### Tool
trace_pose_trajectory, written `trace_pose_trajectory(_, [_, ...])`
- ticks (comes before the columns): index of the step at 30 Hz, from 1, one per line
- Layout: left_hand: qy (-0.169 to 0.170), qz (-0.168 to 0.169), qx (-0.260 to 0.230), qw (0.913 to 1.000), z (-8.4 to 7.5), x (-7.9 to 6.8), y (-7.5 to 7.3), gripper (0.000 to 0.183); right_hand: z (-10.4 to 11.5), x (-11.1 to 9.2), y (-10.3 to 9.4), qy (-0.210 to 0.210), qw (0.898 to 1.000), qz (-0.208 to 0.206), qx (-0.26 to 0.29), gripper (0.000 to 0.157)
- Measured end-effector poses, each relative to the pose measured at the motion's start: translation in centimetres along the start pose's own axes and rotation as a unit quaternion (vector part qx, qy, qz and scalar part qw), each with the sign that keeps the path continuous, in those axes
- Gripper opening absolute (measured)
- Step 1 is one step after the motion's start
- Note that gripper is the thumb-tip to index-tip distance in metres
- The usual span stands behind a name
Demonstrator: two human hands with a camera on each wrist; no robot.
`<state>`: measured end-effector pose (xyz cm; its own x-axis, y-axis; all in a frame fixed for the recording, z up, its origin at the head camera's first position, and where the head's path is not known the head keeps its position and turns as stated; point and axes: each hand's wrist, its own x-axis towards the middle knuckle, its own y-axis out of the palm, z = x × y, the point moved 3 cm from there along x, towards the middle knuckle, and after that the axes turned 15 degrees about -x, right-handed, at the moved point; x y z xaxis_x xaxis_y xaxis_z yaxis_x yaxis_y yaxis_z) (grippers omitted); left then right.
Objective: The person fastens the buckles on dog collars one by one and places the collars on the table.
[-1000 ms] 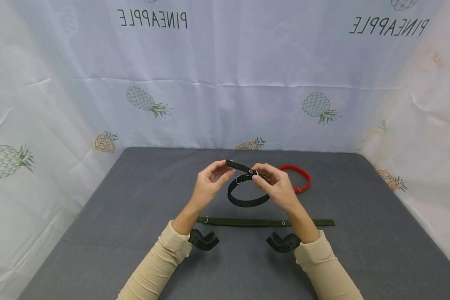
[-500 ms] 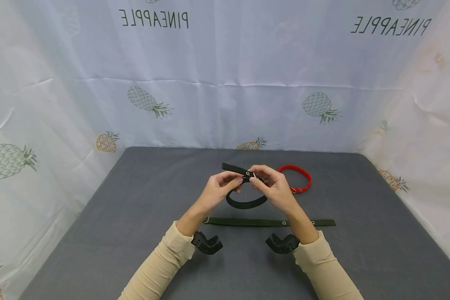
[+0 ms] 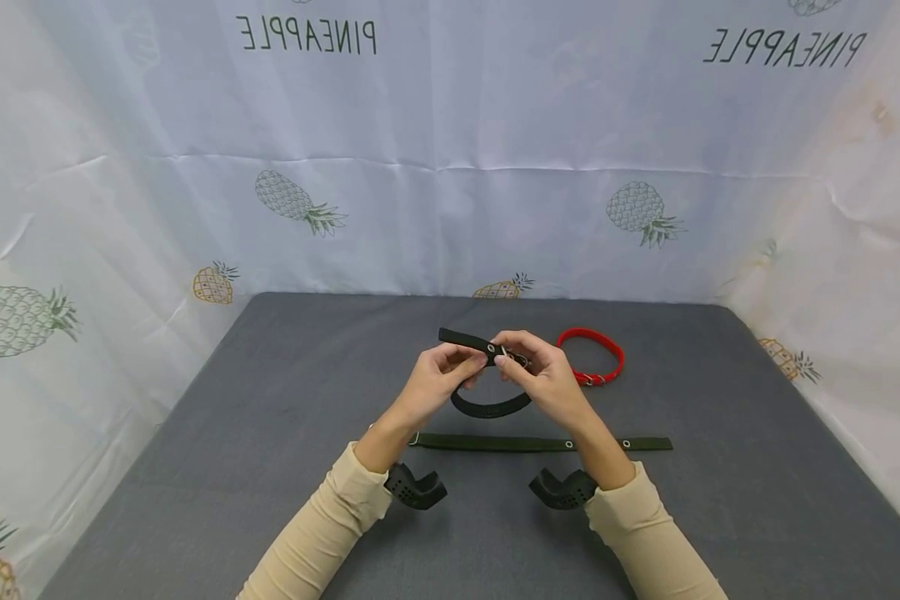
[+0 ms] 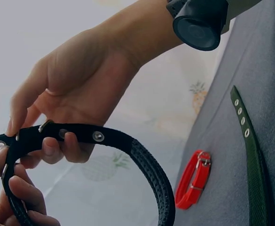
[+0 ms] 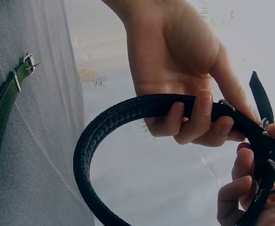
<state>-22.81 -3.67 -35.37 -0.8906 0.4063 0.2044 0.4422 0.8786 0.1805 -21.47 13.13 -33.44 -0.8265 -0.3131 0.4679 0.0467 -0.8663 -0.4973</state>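
A black collar with metal eyelets and rings [image 3: 487, 410] is held above the table, bent into a loop. My left hand [image 3: 437, 383] pinches the strap at the loop's left side. Opposite it, my right hand [image 3: 553, 385] grips the collar beside the metal fittings, its fingertips close to the left ones. The collar's free tail [image 3: 459, 337] sticks out over the left fingers. In the right wrist view a padded, stitched part of the collar [image 5: 85, 155] curves below the left hand [image 5: 175, 70]. Fingers partly hide the buckle area.
A buckled red collar [image 3: 619, 358] lies on the grey table [image 3: 285, 400] behind the right hand. Nearer, a green collar [image 3: 487, 442] lies stretched out beneath both forearms. A pineapple-print curtain [image 3: 435, 225] closes off the back and sides.
My left hand has moved right and down from the tail's end to pinch the strap near the right fingers. The collar has shifted slightly left with my right hand.
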Motion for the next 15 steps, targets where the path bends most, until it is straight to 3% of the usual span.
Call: trace_pose_trajectory(15, [-0.028,-0.012,0.007,0.9995,0.39,0.03,0.13,0.026,0.33,-0.06,0.14,0.013,1.0,0.012,-0.004,0.025])
